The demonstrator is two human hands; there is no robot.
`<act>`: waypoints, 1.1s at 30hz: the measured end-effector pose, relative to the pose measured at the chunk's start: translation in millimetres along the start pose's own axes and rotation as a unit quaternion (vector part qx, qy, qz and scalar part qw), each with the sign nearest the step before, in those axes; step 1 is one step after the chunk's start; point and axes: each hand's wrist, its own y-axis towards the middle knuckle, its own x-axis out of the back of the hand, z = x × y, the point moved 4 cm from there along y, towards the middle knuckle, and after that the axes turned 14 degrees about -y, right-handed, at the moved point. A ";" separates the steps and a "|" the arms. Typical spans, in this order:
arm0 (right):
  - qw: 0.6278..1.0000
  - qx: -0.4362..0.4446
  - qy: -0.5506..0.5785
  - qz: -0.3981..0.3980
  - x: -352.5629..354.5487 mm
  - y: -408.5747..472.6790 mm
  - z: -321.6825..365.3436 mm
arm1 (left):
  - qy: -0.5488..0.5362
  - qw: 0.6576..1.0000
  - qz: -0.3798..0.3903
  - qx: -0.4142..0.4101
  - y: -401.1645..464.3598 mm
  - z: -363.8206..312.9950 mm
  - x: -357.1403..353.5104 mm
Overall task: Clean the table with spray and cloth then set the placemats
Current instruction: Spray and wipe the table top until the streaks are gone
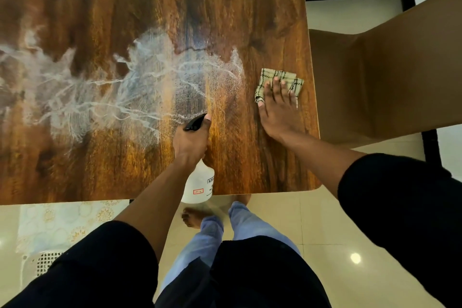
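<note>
Far half of tabltop bare wood, open to pass. Tabletop (250,7) middle and left: white spray foam (140,82), flat, no barrier. Near edge: spray bottle (198,182) stands in left hand's (191,141) grip. Right edge: checked cloth (277,82) lies flat under right hand (280,110). Brown chair (390,70) stands just beside right edge.

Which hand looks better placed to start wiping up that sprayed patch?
The right hand, probably. Its straight fingers already press the checked cloth flat on the table, right beside the wet spray patch. The left hand is busy gripping the spray bottle.
</note>
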 end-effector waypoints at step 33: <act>0.938 0.339 -0.073 -0.013 -19.0 -31.6 90.6 | -0.046 0.997 -0.064 -0.011 19.2 -29.3 -5.0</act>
